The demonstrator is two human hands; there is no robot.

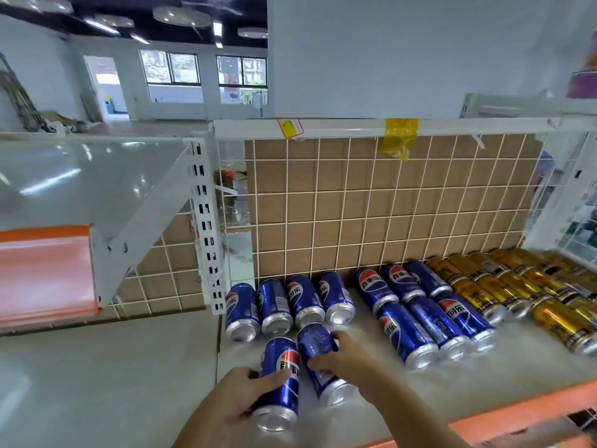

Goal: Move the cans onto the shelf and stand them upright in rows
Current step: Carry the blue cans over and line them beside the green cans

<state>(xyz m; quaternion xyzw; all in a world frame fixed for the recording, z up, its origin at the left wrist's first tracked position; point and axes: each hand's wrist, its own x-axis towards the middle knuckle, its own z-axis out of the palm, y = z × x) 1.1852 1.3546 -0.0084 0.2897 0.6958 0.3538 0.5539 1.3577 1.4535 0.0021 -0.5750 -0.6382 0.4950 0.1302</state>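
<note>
My left hand (239, 394) grips a blue cola can (280, 381) near the front of the white shelf (403, 402). My right hand (342, 358) grips a second blue can (318, 360) just right of it. Both cans stand on the shelf in front of a back row of several blue cans (289, 303). Further right stand two more rows of blue cans (416, 312), then several gold cans (504, 286) in rows toward the right end.
A white wire grid (387, 202) backed by brown board closes the shelf's rear. A slotted white upright (206, 227) stands at the shelf's left end. An upper shelf with an orange edge strip (45, 273) juts out at left. The orange front lip (517, 412) runs along the near right.
</note>
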